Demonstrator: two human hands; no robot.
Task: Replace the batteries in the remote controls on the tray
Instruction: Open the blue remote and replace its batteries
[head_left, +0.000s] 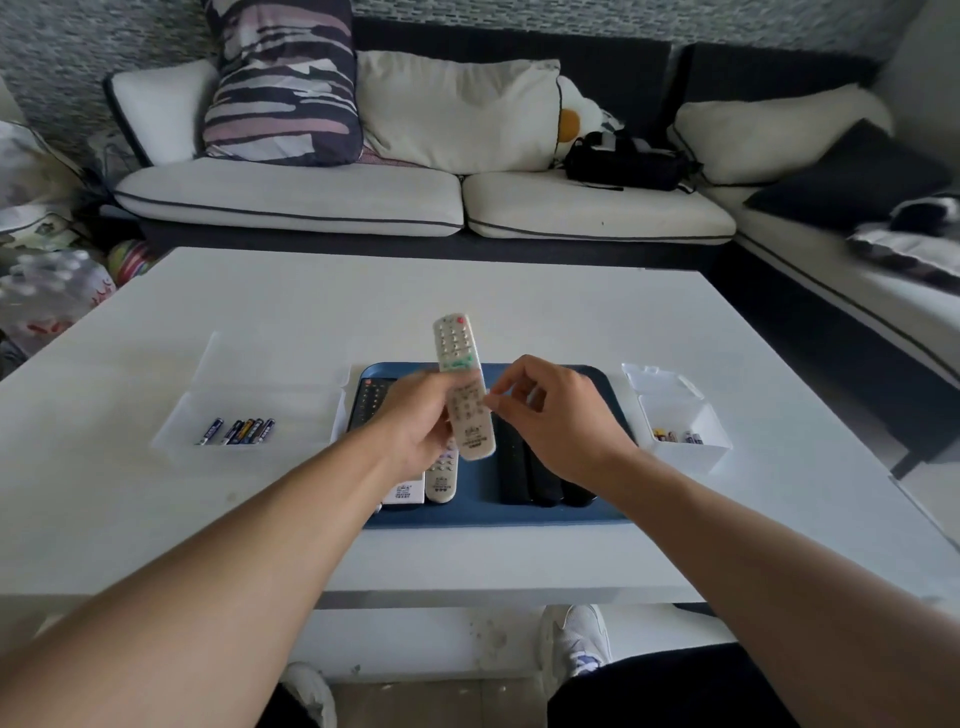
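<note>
My view: both forearms bare, no sleeves, watch or rings that I can see. Dark trousers (670, 691) at 5 o'clock. White trainers: one (576, 642) at 6 o'clock with a blue accent, another (311, 693) at 7 o'clock.

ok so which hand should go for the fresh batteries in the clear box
Right. The left hand already grips the white remote, while the right hand holds nothing and hovers beside it, though the clear box sits on the left.
</note>
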